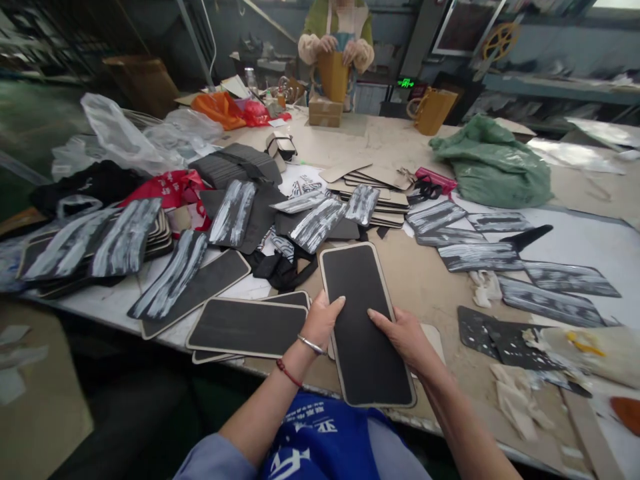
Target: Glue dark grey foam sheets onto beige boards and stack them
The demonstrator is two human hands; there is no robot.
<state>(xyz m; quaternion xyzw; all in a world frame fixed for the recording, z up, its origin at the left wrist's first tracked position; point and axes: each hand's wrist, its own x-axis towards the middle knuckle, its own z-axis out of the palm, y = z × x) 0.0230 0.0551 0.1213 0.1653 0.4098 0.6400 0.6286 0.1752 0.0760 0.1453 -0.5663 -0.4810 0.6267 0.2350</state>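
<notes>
My left hand [320,325] and my right hand [403,333] grip the two long sides of a black rectangular panel with a beige border [367,360]. Both thumbs rest on its dark face, and the other fingers are hidden beneath it. The panel is held at the table's front edge, above a beige piece that is mostly covered. Left of it lie similar black panels [250,327], overlapping one another. Farther left, a black strip smeared with white paste [173,273] rests partly on another beige-edged panel [213,287].
White-smeared pieces [477,255] are scattered at right, near a whitish plastic tub [595,350]. Beige boards [380,193] are stacked behind the panel. A green plastic bag [495,163] sits back right, clear bags [125,133] back left. Across the table stands a person holding a tan container [333,77].
</notes>
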